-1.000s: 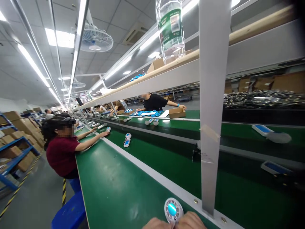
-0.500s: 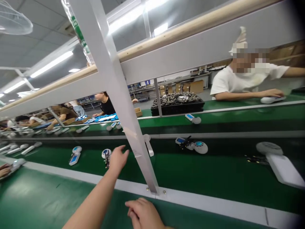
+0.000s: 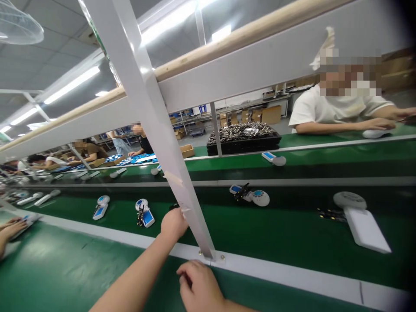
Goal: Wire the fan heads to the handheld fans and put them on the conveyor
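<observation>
My left hand (image 3: 173, 224) reaches over the green belt (image 3: 279, 236) to the grey metal post (image 3: 169, 160). It looks curled closed, but the post hides its fingertips. A small dark piece (image 3: 174, 207) shows just above its knuckles; I cannot make out what it belongs to. My right hand (image 3: 202, 284) rests at the near edge by the foot of the post, fingers loosely bent, thumb apart, with nothing in it. Left of my left hand lies a white handheld device (image 3: 147, 217) with a blue panel, a round head and black wires. Another such device (image 3: 261, 198) lies right of the post.
A larger-looking white device (image 3: 370, 229) lies face down at right, black leads beside it. Across the belt, a black tray (image 3: 227, 149) holds a heap of dark parts. A co-worker (image 3: 341, 115) handles a white device. Another person's hands (image 3: 14, 227) work at far left.
My left hand has moved right to the post and curled. Right-hand fingers have bent inward. Devices on the near belt have shifted left; the white one beside the post is now hidden.
</observation>
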Tool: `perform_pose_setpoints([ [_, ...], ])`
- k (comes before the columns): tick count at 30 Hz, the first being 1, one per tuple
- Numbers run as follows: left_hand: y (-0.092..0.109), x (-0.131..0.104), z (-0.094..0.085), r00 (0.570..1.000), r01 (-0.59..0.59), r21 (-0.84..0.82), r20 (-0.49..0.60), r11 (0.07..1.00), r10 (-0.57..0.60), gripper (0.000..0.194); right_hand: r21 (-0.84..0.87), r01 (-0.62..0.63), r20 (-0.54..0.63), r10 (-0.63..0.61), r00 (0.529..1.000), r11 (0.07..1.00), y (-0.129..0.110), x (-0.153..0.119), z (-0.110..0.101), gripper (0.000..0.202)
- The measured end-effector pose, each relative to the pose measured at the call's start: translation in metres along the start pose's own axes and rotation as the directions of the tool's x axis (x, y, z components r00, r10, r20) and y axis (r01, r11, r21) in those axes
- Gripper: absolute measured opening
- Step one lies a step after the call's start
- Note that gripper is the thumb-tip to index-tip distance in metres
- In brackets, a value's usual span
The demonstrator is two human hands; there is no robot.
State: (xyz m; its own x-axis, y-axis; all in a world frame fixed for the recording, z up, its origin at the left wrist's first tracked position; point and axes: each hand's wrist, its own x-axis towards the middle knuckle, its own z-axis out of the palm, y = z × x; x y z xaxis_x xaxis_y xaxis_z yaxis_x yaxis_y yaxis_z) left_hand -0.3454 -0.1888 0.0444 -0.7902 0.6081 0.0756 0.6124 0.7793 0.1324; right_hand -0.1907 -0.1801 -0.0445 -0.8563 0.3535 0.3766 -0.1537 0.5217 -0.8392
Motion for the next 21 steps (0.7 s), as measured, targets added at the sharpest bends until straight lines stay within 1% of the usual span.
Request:
perform_pose_setpoints([
  [3,-0.025,-0.064,-0.006,0.999,0.006,0.124,0.044,0.992,-0.011,0.017,-0.010,-0.088,-0.031,0.088,0.996,0.996,-0.009,-0.001,-0.006,0.023],
  [5,-0.032,-0.112,-0.005,0.997,-0.007,0.162,0.071,0.987,-0.005,0.014,-0.032,-0.123,-0.018,0.123,0.992,0.992,-0.012,-0.001,-0.009,0.019],
  [7,-0.033,-0.155,0.001,0.994,-0.016,0.167,0.112,0.986,-0.003,0.015,-0.069,-0.130,0.015,0.131,0.991,0.989,-0.014,-0.001,-0.011,0.018],
  [9,-0.030,-0.191,0.011,0.991,-0.028,0.173,0.135,0.985,0.005,0.017,-0.114,-0.099,0.057,0.106,0.993,0.989,-0.015,-0.001,-0.013,0.018],
  [12,-0.020,-0.229,0.025,0.993,-0.077,0.194,0.101,0.978,0.058,0.018,-0.204,-0.037,0.120,0.063,0.991,0.978,-0.017,-0.003,-0.015,0.015],
  [14,-0.014,-0.242,0.028,0.994,-0.100,0.176,0.065,0.979,0.090,0.016,-0.265,-0.012,0.160,0.056,0.985,0.964,-0.019,-0.004,-0.015,0.019],
  [16,-0.015,-0.244,0.022,0.997,-0.063,0.109,0.055,0.992,0.057,0.018,-0.275,-0.019,0.169,0.068,0.983,0.961,-0.019,-0.004,-0.015,0.022],
  [18,-0.025,-0.236,0.011,0.999,0.044,0.009,0.027,0.999,-0.044,0.025,-0.215,-0.053,0.151,0.087,0.985,0.975,-0.019,-0.004,-0.015,0.018],
  [19,-0.032,-0.229,0.005,0.994,0.111,-0.039,-0.006,0.993,-0.111,0.029,-0.171,-0.070,0.142,0.095,0.985,0.983,-0.019,-0.003,-0.014,0.016],
  [21,-0.051,-0.210,-0.002,0.966,0.232,-0.133,-0.085,0.964,-0.244,0.032,-0.082,-0.085,0.131,0.095,0.987,0.993,-0.018,-0.003,-0.014,0.014],
])
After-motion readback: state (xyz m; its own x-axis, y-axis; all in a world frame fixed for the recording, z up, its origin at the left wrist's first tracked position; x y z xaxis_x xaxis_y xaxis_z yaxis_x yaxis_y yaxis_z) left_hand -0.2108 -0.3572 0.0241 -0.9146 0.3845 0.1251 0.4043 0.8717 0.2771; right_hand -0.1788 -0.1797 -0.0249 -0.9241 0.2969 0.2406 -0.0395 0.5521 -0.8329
